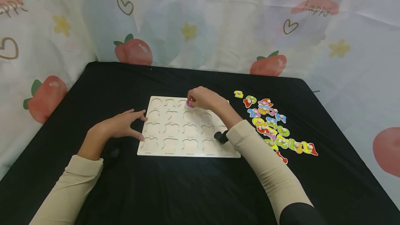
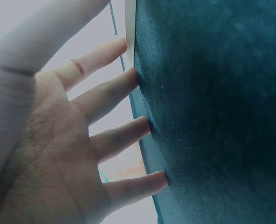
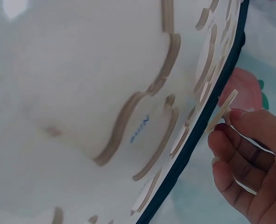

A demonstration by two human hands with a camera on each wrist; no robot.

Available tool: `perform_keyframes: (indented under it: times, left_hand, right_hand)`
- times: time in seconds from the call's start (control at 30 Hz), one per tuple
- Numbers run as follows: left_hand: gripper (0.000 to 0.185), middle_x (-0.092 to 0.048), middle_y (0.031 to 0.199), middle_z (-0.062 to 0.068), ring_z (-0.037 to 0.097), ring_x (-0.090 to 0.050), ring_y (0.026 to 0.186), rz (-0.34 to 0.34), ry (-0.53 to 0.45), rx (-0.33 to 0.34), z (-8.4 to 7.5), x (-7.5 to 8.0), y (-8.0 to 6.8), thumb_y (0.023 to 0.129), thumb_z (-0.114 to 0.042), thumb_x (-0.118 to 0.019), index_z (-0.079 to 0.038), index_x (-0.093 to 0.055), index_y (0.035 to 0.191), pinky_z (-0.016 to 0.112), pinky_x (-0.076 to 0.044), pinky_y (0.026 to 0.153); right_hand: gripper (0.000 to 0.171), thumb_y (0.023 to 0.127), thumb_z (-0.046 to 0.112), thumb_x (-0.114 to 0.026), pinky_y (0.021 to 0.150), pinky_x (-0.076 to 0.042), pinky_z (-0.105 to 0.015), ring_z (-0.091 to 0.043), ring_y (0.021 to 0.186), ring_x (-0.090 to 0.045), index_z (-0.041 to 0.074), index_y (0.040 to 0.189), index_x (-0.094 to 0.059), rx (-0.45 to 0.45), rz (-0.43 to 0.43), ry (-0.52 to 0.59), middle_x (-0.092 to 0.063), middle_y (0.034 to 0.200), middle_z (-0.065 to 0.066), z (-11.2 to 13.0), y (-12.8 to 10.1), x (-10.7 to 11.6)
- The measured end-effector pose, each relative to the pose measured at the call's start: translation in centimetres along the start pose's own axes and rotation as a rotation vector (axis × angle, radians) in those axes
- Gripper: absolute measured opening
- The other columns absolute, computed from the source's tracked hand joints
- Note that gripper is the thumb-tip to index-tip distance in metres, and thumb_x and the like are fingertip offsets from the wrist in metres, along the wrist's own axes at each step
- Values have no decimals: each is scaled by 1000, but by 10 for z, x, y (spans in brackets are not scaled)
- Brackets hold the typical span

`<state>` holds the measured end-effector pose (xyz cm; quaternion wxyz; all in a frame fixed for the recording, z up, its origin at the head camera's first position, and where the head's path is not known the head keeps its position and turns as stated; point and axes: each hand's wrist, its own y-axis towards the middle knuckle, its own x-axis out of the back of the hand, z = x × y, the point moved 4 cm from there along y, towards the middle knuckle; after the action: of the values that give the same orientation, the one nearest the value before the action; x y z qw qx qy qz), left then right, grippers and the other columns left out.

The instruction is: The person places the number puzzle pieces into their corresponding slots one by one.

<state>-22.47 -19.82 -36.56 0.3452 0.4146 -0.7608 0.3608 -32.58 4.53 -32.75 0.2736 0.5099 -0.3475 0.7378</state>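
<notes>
Backdrop: thin white cloth (image 1: pixel 203 20) printed with red fruit, hearts and "happy" hangs behind, creased and soft.
Surface: black cloth table (image 1: pixel 193 190), matte and slightly fuzzy.
Board: flat pale wooden puzzle board (image 1: pixel 175 127) at the centre, cut with rows of shallow rounded hollows, small words printed under each; all hollows look unfilled.
Right hand: right hand (image 1: pixel 204 98) at the board's 12 o'clock edge, fingers curled and pinching a pink piece (image 1: pixel 189 103), thin and flat, held just over a top-row hollow, probably to line it up.
Left hand: left hand (image 1: pixel 120 125) at the board's 9 o'clock side, fingers straight and spread, tips against the edge, likely steadying it.
Loose pieces: bright painted number pieces (image 1: pixel 275 124) with white knobs, heaped at 3 o'clock, within the right hand's reach.
</notes>
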Motion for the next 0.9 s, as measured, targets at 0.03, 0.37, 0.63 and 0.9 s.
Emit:
perform_keyframes:
  times: [0.03, 0.37, 0.63, 0.9]
  left_hand:
    - [78, -23, 151, 21, 47, -8, 137, -1, 2, 1, 0, 0, 0, 72, -44, -78, -5, -49, 133, 67, -18, 101]
    - [78, -24, 151, 20, 46, -9, 137, -1, 5, 8, 1, -1, 1, 71, -44, -79, -7, -50, 133, 67, -19, 101]
    - [80, -23, 151, 20, 45, -9, 138, 2, 6, 12, 0, 0, 1, 71, -46, -79, -7, -49, 135, 66, -18, 101]
    - [81, -23, 152, 19, 44, -9, 138, -2, 9, 25, 4, 0, 1, 71, -46, -79, -8, -48, 136, 68, -19, 100]
  right_hand:
    - [16, 92, 10, -60, 76, -48, -25, -18, 83, -54, 7, 107, -65, 0, 2, 0, -62, 95, -4, 1, 1, 0]
    - [15, 93, 10, -59, 75, -47, -26, -16, 83, -53, 7, 107, -65, 17, 13, 12, -62, 95, -3, 8, 14, -3]
    - [15, 93, 11, -58, 75, -47, -26, -16, 84, -53, 8, 107, -65, 18, 12, -8, -61, 97, -2, 15, 25, -5]
    - [14, 94, 9, -56, 71, -47, -25, -15, 81, -54, 8, 104, -65, 37, 14, -51, -62, 96, -2, 26, 32, -1]
